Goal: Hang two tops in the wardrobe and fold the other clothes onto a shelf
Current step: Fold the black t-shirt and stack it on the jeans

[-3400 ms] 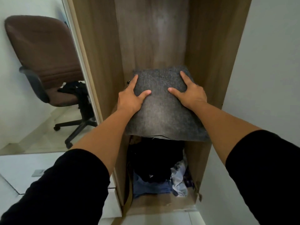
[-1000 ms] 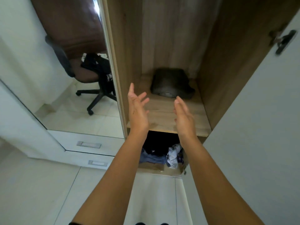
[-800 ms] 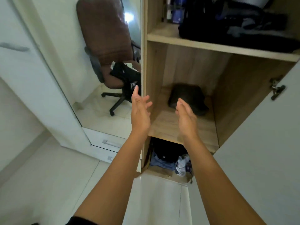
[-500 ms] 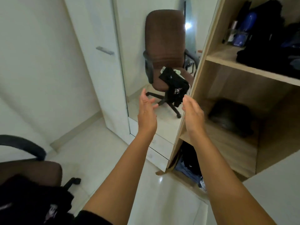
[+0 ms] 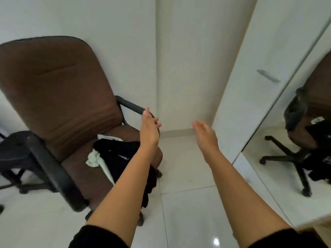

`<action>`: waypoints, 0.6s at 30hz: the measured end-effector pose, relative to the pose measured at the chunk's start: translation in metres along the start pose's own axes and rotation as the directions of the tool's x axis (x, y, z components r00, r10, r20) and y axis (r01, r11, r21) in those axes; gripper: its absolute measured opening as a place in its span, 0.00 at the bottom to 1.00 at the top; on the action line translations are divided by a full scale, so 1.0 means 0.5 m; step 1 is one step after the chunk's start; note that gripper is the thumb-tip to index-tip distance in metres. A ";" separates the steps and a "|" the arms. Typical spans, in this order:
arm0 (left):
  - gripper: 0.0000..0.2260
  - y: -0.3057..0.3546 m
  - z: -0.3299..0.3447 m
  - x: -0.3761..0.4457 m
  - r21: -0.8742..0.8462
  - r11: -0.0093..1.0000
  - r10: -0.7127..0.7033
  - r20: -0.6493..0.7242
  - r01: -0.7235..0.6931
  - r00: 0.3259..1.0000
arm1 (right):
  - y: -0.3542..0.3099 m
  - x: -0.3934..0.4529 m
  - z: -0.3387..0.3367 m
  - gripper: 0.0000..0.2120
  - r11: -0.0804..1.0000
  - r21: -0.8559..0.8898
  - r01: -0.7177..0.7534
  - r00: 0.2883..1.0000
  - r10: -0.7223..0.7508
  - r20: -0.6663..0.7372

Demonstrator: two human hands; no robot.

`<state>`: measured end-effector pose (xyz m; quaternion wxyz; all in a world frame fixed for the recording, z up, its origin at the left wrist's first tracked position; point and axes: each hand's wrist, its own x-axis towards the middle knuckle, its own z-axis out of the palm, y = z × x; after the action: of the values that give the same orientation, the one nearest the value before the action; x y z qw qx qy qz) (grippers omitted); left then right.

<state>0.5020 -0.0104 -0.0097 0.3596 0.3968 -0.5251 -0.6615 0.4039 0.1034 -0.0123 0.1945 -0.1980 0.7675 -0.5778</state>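
So both hands are up in front of the person with nothing in them. The left hand (image 5: 149,130) has its fingers straight and loose, palm turned inward, hovering above the front right corner of the chair seat. The right hand (image 5: 206,135) is out over the floor, fingers relaxed and apart, well clear of everything.

The stuff to deal with is the pile on the brown office chair (image 5: 59,90): a black garment (image 5: 118,154) slumped across the seat and spilling over its front edge, with a pale green-white piece (image 5: 95,159) poking out under its left side. They touch, partly tangled I'd guess.

Handling-wise, both look like light, floppy fabric, nothing stiff or breakable. I'd pinch the black one somewhere near a shoulder or collar seam if you can find it, and lift slowly so it doesn't drag the pale one off the seat with it. Can't tell from here which end is which.

Room: glossy white tile floor (image 5: 188,203), plain white walls, a white door (image 5: 250,77) with a metal handle (image 5: 267,75), and a mirror (image 5: 304,140) at the right edge showing the chair again. Another dark chair (image 5: 12,153) sits at the far left.
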 end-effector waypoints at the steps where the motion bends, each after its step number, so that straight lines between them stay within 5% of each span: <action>1: 0.22 0.007 -0.038 0.025 -0.023 0.999 -0.025 -0.055 0.024 0.998 | -0.008 0.011 0.042 0.18 1.000 -0.009 0.002 0.999 -0.002 0.050; 10: 0.22 -0.020 -0.297 0.208 -0.006 0.994 -0.102 -0.324 0.106 0.941 | -0.011 0.121 0.339 0.19 0.995 -0.102 0.000 0.956 0.030 0.291; 18: 0.23 -0.145 -0.383 0.378 0.059 0.966 -0.197 -0.456 0.250 0.868 | 0.091 0.292 0.509 0.20 0.947 -0.317 -0.058 0.890 0.193 0.413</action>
<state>0.5899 -0.2437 -0.1345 0.3677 0.6162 -0.4165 -0.5583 0.4109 -0.1684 -0.1317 0.3678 -0.2993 0.7927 -0.3830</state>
